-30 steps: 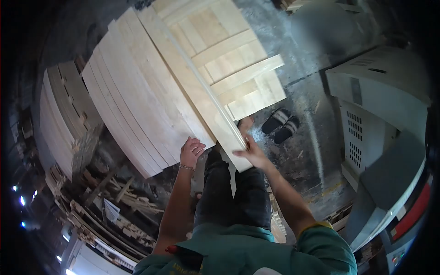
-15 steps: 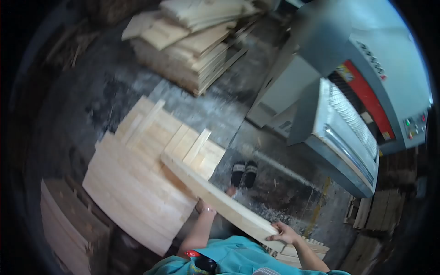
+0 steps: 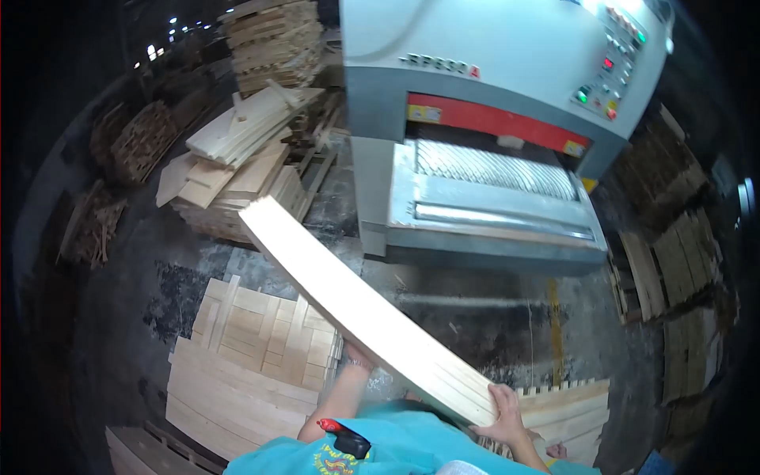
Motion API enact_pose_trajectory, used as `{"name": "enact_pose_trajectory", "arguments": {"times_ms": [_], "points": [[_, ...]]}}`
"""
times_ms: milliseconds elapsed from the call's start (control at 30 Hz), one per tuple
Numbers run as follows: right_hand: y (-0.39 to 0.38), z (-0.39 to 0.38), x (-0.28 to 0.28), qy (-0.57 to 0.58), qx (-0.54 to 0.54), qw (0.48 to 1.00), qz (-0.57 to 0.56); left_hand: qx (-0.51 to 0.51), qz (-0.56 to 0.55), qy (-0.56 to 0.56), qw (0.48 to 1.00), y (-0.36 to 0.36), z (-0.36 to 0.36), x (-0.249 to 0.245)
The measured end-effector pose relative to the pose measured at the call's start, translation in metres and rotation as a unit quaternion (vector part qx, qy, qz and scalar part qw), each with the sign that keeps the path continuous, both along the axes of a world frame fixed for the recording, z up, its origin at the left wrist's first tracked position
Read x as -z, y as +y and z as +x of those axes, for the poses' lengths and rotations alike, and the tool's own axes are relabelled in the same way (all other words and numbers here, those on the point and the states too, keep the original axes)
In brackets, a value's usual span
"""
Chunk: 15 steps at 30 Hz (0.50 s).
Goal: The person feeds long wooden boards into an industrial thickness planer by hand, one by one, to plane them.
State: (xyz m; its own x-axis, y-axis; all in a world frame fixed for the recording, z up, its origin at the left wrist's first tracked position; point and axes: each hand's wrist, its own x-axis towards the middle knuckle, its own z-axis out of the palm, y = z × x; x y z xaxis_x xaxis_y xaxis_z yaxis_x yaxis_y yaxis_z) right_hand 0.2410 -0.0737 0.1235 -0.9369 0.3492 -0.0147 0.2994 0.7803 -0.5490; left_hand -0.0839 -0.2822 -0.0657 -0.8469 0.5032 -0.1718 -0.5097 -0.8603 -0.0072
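Note:
A long, pale wooden board [image 3: 368, 313] lies slantwise in front of the body, its far end raised toward the upper left. My right hand [image 3: 504, 416] grips its near end, with the thumb below the edge and fingers on top. Partly hidden behind the board's middle is my left hand [image 3: 358, 352]; its wrist shows, but its fingers are covered by the wood. On the left, below the board, is a stack of flat wooden panels [image 3: 237, 396]. Another stack with a notched edge [image 3: 566, 412] stands beside my right hand.
A large grey machine [image 3: 495, 229] with a red strip and a ridged metal infeed bed stands ahead. Stacked boards [image 3: 237, 182] are at the upper left, and more wood piles [image 3: 685, 261] line the right side. A marked concrete floor [image 3: 459, 317] lies between.
The view has swung up toward the machine. The board has been lifted away from the left stack and turned so that its broad face shows. My right hand still holds its near end.

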Motion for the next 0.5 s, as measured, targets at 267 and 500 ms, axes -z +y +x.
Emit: {"name": "enact_pose_trajectory", "arguments": {"times_ms": [267,500], "points": [[-0.003,0.090,-0.006,0.081,0.212,0.973,0.034,0.250,0.137,0.105,0.953,0.140,0.033,-0.081],[-0.043,0.143,-0.004,0.052,0.408,0.910,0.044,0.445,0.199,-0.003,0.873,0.260,0.098,-0.072]]}}
